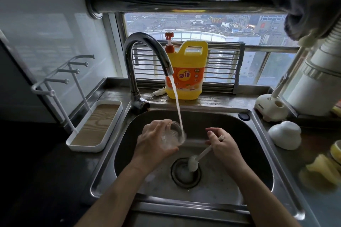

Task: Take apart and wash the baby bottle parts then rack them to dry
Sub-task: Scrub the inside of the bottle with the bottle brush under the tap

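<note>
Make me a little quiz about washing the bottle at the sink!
1. True or false: water from the tap is falling onto the clear bottle in the left hand.
2. What does the right hand hold? A) a sponge B) a white brush C) a spoon
3. Fill in: the brush's head points down at the sink and its ____.
Key: 1 true; 2 B; 3 drain.
</note>
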